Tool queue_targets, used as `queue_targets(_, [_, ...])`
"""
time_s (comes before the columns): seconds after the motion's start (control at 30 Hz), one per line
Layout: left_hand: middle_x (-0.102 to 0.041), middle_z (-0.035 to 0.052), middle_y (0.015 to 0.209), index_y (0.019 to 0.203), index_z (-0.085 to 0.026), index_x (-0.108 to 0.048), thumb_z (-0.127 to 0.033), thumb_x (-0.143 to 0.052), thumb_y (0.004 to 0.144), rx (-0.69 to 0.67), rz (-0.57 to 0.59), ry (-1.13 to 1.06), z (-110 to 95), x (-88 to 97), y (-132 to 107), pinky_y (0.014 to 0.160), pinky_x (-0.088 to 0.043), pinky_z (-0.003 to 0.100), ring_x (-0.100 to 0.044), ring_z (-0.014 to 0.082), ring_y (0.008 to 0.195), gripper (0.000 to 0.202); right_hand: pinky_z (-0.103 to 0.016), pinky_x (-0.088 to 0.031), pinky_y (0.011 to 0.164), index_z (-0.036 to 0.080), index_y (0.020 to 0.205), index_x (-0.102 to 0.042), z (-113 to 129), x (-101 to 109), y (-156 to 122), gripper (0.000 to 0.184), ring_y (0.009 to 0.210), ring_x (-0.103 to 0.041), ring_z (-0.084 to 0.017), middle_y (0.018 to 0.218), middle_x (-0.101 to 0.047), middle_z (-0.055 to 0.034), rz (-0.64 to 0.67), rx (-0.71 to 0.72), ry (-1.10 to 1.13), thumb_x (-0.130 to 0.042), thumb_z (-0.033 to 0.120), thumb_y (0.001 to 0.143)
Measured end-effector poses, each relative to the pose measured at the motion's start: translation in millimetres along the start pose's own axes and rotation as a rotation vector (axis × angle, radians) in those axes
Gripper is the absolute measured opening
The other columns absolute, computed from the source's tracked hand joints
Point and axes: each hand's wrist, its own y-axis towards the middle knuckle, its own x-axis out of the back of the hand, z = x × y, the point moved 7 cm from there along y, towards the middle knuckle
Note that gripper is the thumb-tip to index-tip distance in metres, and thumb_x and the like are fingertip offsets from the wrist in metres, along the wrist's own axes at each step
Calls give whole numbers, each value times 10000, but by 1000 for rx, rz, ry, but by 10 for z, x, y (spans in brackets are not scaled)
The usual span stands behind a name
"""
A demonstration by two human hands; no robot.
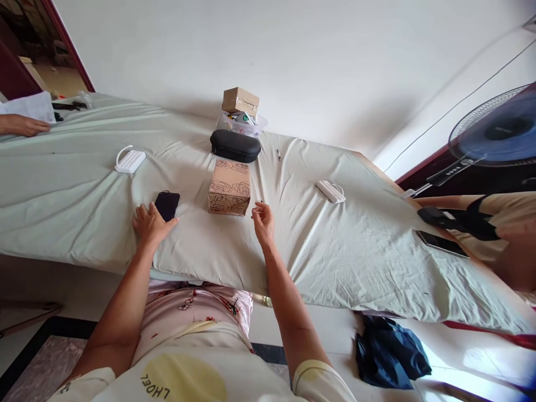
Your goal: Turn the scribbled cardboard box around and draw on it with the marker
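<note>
My left hand lies flat on the pale green cloth covering the table, fingers spread, its fingertips touching the near edge of a black phone. My right hand hovers just right of a patterned cardboard box, fingers loosely curled and apart, holding nothing. Behind the box lies a black oval case. Further back, a small brown carton rests on a clear plastic tub of small items.
Two white plastic devices lie on the cloth. Another person's hand holds paper at far left. A second person sits at right beside a phone and a fan. A dark bag lies on the floor.
</note>
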Motion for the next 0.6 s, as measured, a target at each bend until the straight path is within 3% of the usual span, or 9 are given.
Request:
queue_targets(0.07, [-377, 318, 1612, 1560, -77, -373, -478, -707, 836, -106, -42, -84, -177, 17, -48, 1237, -264, 661, -283, 466, 1563, 893, -321, -585, 814, 261, 1413, -529, 49, 14, -4, 510, 968, -641, -187, 1288, -634, -108, -38, 97, -81, -565, 471, 950])
queue_targets(0.17, [-408, 250, 1622, 1610, -130, -324, -477, -649, 896, -327, -43, -328, -592, -23, -138, 1256, -323, 546, -370, 399, 1541, 858, -375, -596, 894, 299, 1617, -326, 116, -67, -17, 706, 1228, -604, -257, 1586, -443, -158, -1, 248, -238, -550, 482, 973])
queue_targets(0.23, [-363, 221, 1661, 1642, -167, -282, -530, -644, 915, -454, -36, -499, -906, -66, -193, 1268, -325, 509, -367, 369, 1551, 890, -436, -577, 1000, 305, 1677, -203, 124, -157, -19, 785, 1392, -520, -303, 1690, -309, -166, 47, 315, -335, -541, 480, 990])
queue_targets(0.33, [-274, 203, 1704, 1618, -215, -368, -589, -665, 913, -540, -44, -620, -1327, -162, -229, 1268, -315, 535, -288, 392, 1591, 851, -501, -518, 1120, 292, 1701, -84, 100, -278, -1, 847, 1565, -344, -327, 1745, -209, -166, 107, 366, -418, -543, 458, 1009])
queue_targets(0.47, [-319, 206, 1676, 1445, -207, -583, -518, -682, 923, -590, -15, -661, -1716, -355, -281, 1272, -296, 558, -315, 409, 1578, 615, -515, -435, 1222, 287, 1690, -140, 76, -368, 15, 823, 1623, -240, -298, 1730, -244, -157, 158, 403, -476, -575, 427, 1006])
queue_targets(0.6, [-346, 204, 1660, 1303, -198, -649, -420, -713, 901, -590, -55, -653, -1780, -451, -412, 1273, -277, 571, -314, 408, 1573, 463, -500, -482, 1173, 275, 1632, -312, 91, -295, 6, 692, 1494, -430, -294, 1612, -388, -173, 80, 380, -419, -568, 413, 1004])
